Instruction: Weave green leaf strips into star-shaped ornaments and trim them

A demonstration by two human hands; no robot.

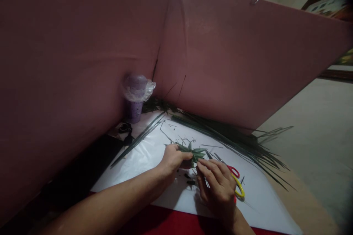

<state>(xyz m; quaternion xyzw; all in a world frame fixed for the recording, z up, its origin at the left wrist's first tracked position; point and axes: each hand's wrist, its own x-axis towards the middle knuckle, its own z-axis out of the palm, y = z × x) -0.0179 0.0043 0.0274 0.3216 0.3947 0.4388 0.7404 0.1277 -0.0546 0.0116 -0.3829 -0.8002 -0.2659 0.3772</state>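
My left hand (175, 159) is closed round a folded piece of green leaf strips (196, 152), thumb on top, its pointed ends sticking out toward the right. At the lower right edge of that piece, my right hand (216, 181) is closed, its thumb and fingertips pinched together against a strip. Exactly what lies between those fingertips is partly hidden. Just behind the right hand lie scissors with red handles (234, 171) and a yellow-handled pair (240, 188), both partly covered by the hand. Small dark leaf scraps (190, 182) are scattered below the hands.
A white sheet (256, 194) covers the work surface. Long green leaf strips (226, 134) lie along its back right, more strips (140, 137) at left. A purple cup (135, 110) with clear plastic stands in the corner. Pink panels (220, 51) rise behind.
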